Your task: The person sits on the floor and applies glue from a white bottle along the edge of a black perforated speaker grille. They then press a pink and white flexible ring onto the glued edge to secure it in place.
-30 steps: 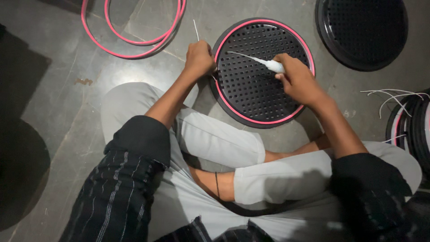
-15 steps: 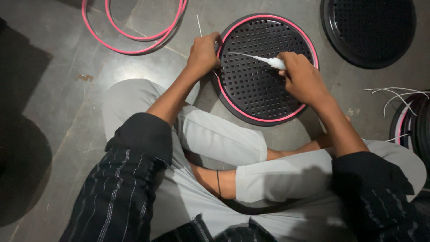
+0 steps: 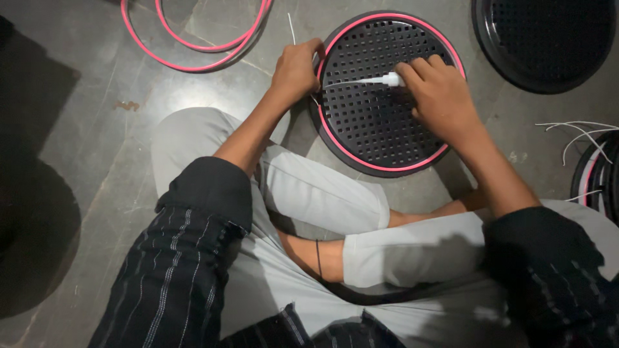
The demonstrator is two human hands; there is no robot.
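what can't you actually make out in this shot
- Head view: the tip of the white tool is too thin to tell whether it enters a hole of the round black grille.
- The left hand covers the grille's rim there.
- The right hand hides the tool's rear end.
- The second black disc and pink hoops are cut off by the top edge.

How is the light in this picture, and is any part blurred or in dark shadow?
Head view: dim light; a soft sheen on the floor; deep shadow at the left edge. The left hand, right hand and perforated disc look fairly sharp; the white tool is slightly soft.
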